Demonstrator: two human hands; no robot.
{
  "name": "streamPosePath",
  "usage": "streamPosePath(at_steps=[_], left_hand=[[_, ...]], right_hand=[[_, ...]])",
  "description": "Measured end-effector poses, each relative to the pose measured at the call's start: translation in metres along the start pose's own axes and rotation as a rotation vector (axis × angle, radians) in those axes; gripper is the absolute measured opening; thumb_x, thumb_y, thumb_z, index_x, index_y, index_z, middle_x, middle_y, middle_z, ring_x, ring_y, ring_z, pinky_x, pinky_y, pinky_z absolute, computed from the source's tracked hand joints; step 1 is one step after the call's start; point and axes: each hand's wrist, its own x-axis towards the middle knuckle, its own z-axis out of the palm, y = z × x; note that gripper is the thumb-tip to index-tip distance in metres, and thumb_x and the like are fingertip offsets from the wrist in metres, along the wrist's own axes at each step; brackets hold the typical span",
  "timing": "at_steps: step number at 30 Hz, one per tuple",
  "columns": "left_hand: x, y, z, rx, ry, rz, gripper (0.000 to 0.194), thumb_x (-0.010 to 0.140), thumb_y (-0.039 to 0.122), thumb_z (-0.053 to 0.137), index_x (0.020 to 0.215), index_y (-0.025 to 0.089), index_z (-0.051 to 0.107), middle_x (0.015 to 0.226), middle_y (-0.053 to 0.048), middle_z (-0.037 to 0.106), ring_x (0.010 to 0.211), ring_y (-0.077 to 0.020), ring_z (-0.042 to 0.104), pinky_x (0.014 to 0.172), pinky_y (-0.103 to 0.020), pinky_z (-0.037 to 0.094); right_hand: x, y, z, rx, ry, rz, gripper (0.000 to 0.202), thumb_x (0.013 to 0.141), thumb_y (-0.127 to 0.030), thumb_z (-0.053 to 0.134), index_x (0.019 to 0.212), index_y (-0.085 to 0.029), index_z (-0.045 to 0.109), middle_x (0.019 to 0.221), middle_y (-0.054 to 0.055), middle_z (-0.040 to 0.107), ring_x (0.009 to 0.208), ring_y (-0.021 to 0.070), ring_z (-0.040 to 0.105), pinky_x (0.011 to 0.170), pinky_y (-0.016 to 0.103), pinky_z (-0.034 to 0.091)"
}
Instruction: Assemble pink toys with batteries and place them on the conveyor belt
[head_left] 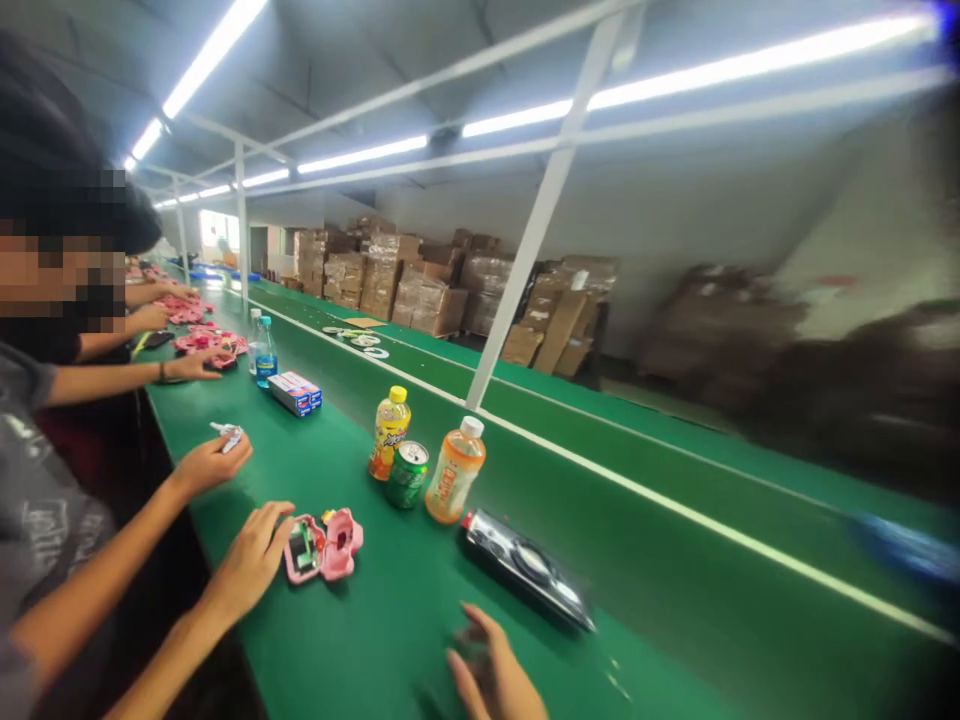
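My left hand is at the near left edge of the bench, its bent fingers on the left side of an opened pink plastic toy casing. One half of the casing shows a green circuit board; the other half has a scalloped outline. At the bottom of the view, my right hand has thumb and forefinger apart. A dark blur lies between them, and I make out no held thing. Beyond it lies a glossy black and silver object with a red end.
A co-worker's hand holds a small white tube; the other hand is near pink parts. A yellow-capped bottle, green can, orange drink bottle, blue bottle and small boxes stand on the green bench.
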Motion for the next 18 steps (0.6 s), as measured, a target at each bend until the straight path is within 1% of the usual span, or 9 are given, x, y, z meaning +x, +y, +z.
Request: streamPosePath(at_steps=[2, 4, 6, 8, 10, 12, 14, 16, 18], left_hand=[[0.026, -0.012, -0.009, 0.022, -0.086, 0.014, 0.042, 0.105, 0.033, 0.025, 0.111, 0.022, 0.065, 0.121, -0.010, 0.072, 0.117, -0.0241, 0.066, 0.105, -0.036, 0.047], [0.047, -0.004, -0.011, 0.056, -0.180, 0.061, 0.033, 0.104, 0.037, 0.039, 0.101, 0.022, 0.067, 0.106, -0.007, 0.075, 0.104, -0.0232, 0.070, 0.094, -0.035, 0.051], [0.058, 0.010, -0.009, 0.108, -0.273, 0.110, 0.027, 0.101, 0.040, 0.052, 0.099, 0.019, 0.068, 0.098, -0.006, 0.075, 0.096, -0.0226, 0.071, 0.090, -0.037, 0.052], [0.057, 0.021, -0.006, 0.157, -0.349, 0.150, 0.027, 0.100, 0.040, 0.055, 0.102, 0.016, 0.068, 0.099, -0.008, 0.075, 0.094, -0.0238, 0.071, 0.089, -0.040, 0.052], [0.048, 0.026, -0.002, 0.186, -0.409, 0.178, 0.032, 0.099, 0.042, 0.052, 0.111, 0.016, 0.067, 0.103, -0.012, 0.076, 0.097, -0.0282, 0.072, 0.087, -0.041, 0.052], [0.036, 0.029, 0.001, 0.190, -0.453, 0.205, 0.044, 0.098, 0.047, 0.049, 0.127, 0.017, 0.063, 0.112, -0.017, 0.076, 0.106, -0.0339, 0.071, 0.088, -0.041, 0.051], [0.026, 0.033, 0.005, 0.175, -0.487, 0.236, 0.054, 0.097, 0.054, 0.047, 0.138, 0.020, 0.057, 0.127, -0.018, 0.072, 0.119, -0.0369, 0.067, 0.094, -0.042, 0.049], [0.020, 0.040, 0.010, 0.153, -0.515, 0.261, 0.056, 0.096, 0.058, 0.047, 0.139, 0.025, 0.058, 0.135, -0.016, 0.069, 0.126, -0.0371, 0.063, 0.098, -0.042, 0.047], [0.017, 0.049, 0.015, 0.136, -0.529, 0.283, 0.050, 0.094, 0.056, 0.050, 0.134, 0.027, 0.061, 0.133, -0.013, 0.070, 0.124, -0.0355, 0.064, 0.097, -0.040, 0.047]], right_hand=[[0.031, -0.042, 0.036, 0.179, -0.172, 0.085, 0.053, 0.096, -0.054, 0.052, 0.138, -0.022, 0.054, 0.105, 0.010, 0.071, 0.066, 0.0194, 0.065, 0.072, 0.035, 0.058], [0.059, -0.080, 0.068, 0.300, -0.278, 0.133, 0.057, 0.092, -0.054, 0.057, 0.137, -0.019, 0.055, 0.105, 0.009, 0.072, 0.067, 0.0183, 0.063, 0.072, 0.034, 0.055], [0.077, -0.104, 0.089, 0.343, -0.303, 0.136, 0.051, 0.088, -0.051, 0.063, 0.127, -0.018, 0.061, 0.089, 0.004, 0.071, 0.066, 0.0175, 0.060, 0.068, 0.031, 0.051], [0.081, -0.113, 0.096, 0.367, -0.297, 0.149, 0.042, 0.086, -0.048, 0.067, 0.115, -0.018, 0.064, 0.073, -0.001, 0.065, 0.063, 0.0164, 0.057, 0.063, 0.028, 0.047], [0.071, -0.111, 0.090, 0.403, -0.301, 0.191, 0.039, 0.083, -0.048, 0.070, 0.108, -0.019, 0.063, 0.066, -0.004, 0.061, 0.059, 0.0147, 0.055, 0.058, 0.026, 0.044], [0.054, -0.105, 0.076, 0.448, -0.323, 0.246, 0.042, 0.079, -0.049, 0.074, 0.106, -0.020, 0.061, 0.067, -0.005, 0.060, 0.055, 0.0131, 0.054, 0.054, 0.024, 0.042], [0.035, -0.099, 0.058, 0.489, -0.342, 0.306, 0.046, 0.078, -0.051, 0.074, 0.107, -0.020, 0.059, 0.068, -0.006, 0.059, 0.053, 0.0120, 0.054, 0.052, 0.024, 0.043], [0.019, -0.096, 0.041, 0.513, -0.340, 0.363, 0.047, 0.078, -0.052, 0.072, 0.109, -0.020, 0.058, 0.071, -0.006, 0.058, 0.052, 0.0112, 0.052, 0.051, 0.024, 0.043], [0.005, -0.094, 0.026, 0.512, -0.313, 0.407, 0.044, 0.079, -0.050, 0.070, 0.110, -0.020, 0.057, 0.074, -0.006, 0.057, 0.053, 0.0103, 0.051, 0.052, 0.023, 0.042]])
